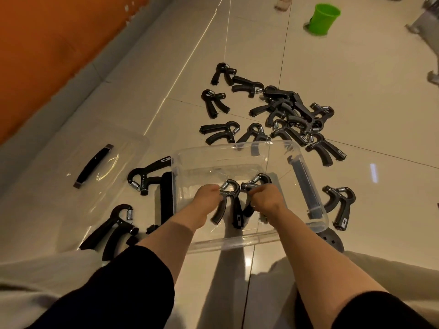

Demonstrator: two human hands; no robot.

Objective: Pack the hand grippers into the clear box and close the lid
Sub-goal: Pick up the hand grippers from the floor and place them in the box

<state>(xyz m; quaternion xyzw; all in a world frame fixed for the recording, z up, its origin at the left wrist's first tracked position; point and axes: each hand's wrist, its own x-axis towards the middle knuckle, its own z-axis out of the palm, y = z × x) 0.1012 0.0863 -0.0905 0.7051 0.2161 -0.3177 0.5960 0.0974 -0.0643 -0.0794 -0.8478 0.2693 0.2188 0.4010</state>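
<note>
Both hands down in the clear box (294, 148) — left hand (209, 195) and right hand (266, 198) each clamped round a gripper; first pair going in; next, let go — the heap (292, 110) waits beyond.

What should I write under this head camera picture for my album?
Both hands, left and right, lower a hand gripper each into the clear box on the floor.

No text can be read anywhere (small labels on the hand grippers (238, 219) are too blurred).
</note>
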